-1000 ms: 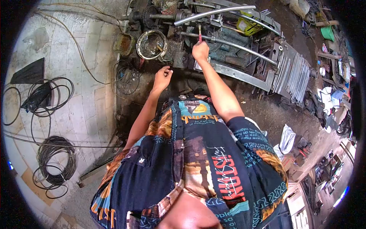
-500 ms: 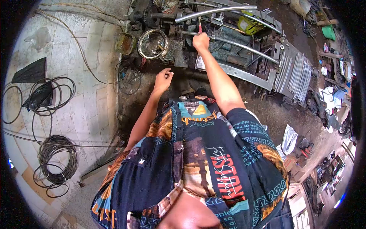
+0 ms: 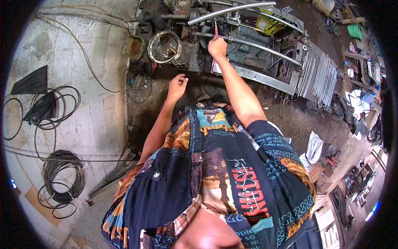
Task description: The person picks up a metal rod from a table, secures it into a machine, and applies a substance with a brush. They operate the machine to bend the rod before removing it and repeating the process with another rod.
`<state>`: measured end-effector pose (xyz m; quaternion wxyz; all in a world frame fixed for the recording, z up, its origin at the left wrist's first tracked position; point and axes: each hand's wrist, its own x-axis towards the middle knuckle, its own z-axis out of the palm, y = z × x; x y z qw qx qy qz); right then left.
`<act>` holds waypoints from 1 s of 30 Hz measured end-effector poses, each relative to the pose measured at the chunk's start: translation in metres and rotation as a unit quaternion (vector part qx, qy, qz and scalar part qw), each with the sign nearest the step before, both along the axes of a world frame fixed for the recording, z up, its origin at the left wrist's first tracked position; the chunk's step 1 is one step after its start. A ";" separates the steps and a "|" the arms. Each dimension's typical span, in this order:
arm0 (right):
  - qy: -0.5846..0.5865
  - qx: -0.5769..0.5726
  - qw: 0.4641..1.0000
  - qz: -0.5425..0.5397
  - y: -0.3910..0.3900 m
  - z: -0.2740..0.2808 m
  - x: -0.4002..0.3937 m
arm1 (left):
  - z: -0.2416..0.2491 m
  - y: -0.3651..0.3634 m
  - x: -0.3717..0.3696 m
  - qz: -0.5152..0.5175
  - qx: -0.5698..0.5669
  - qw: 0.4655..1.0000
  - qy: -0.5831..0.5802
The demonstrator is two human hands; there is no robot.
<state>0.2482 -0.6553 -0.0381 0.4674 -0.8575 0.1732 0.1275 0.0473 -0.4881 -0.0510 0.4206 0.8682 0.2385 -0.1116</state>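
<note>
My right hand (image 3: 217, 47) is closed round the red handle of a brush-like tool (image 3: 216, 31), whose far end points up at the metal bars of the machine. A curved silver bar (image 3: 232, 12) lies across the top, just beyond the tool's tip. Below it runs a longer metal rod (image 3: 265, 49). My left hand (image 3: 177, 86) hangs in front of the bench with its fingers curled; whether it holds anything cannot be made out. Nearest to it is a round tub (image 3: 164, 47) with a stick in it.
Several cut metal bars (image 3: 319, 79) lie side by side at the right. A rectangular container (image 3: 134, 47) stands left of the tub. Coiled cable (image 3: 63, 176) and a black hose (image 3: 62, 103) lie on the left floor. A white bag (image 3: 314, 147) is at the lower right.
The view has shifted slightly. My right hand, still on the red-handled tool, appears slightly lower and further left against the bars. My left hand looks much the same.
</note>
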 end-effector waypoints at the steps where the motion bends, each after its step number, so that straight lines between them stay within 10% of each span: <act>1: 0.018 0.003 1.000 -0.018 0.003 0.004 0.006 | 0.002 -0.001 0.002 -0.003 0.005 1.000 0.002; 30: 0.053 -0.019 0.998 0.003 0.001 0.004 -0.006 | 0.007 0.001 0.004 0.030 -0.018 0.999 0.022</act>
